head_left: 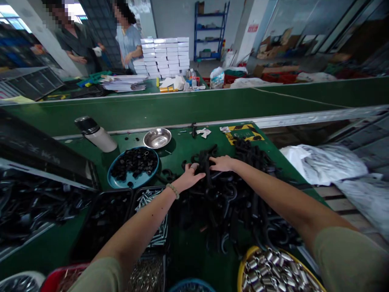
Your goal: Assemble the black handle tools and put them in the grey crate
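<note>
Both my arms reach forward over a heap of black curved metal parts [231, 202] on the green table [182, 150]. My left hand [190, 176], with a bead bracelet at the wrist, rests on the heap with its fingers curled around one black part. My right hand [223, 163] lies on the parts just to the right, fingers spread flat and pointing left, nearly touching the left hand. Whether the right hand holds anything is hidden.
A blue dish of small black pieces [133, 166], a steel bowl [157, 138] and a flask [95, 134] lie at the left. Trays of screws [154, 227] and a yellow bowl of silver sleeves [273, 271] sit near me. Two people stand by stacked white boxes [165, 54] beyond.
</note>
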A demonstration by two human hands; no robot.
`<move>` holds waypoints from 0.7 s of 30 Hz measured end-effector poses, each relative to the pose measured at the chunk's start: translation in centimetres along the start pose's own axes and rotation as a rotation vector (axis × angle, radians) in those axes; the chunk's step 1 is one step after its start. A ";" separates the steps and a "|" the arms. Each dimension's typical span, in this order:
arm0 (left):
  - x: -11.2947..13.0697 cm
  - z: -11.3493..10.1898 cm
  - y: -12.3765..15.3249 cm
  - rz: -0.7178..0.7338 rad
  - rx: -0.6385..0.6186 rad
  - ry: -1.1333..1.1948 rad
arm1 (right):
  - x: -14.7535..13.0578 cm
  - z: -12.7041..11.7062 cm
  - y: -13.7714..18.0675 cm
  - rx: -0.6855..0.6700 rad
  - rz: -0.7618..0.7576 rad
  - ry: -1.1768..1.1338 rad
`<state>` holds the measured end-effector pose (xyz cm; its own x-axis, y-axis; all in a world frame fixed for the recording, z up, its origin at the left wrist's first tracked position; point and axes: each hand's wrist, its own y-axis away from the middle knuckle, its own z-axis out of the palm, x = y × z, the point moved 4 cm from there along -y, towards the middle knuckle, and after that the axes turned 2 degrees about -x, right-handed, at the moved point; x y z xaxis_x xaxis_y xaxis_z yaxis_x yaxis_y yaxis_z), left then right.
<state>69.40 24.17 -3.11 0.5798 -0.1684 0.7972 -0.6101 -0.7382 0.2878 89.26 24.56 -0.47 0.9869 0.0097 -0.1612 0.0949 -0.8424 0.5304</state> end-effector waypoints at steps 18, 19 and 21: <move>4.6 4.6 22.3 0.118 -0.458 -0.145 | -6.1 5.4 16.8 0.081 -0.375 -0.023; 4.4 4.0 22.4 0.121 -0.531 -0.168 | -5.7 4.5 16.2 0.012 -0.408 -0.086; 3.8 2.1 21.4 0.154 -0.623 -0.173 | -4.9 1.6 13.0 -0.107 -0.432 -0.235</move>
<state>59.67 6.41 4.96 0.5074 -0.3824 0.7722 -0.8611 -0.1899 0.4717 85.41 12.72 5.87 0.7998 0.2134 -0.5611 0.5130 -0.7285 0.4541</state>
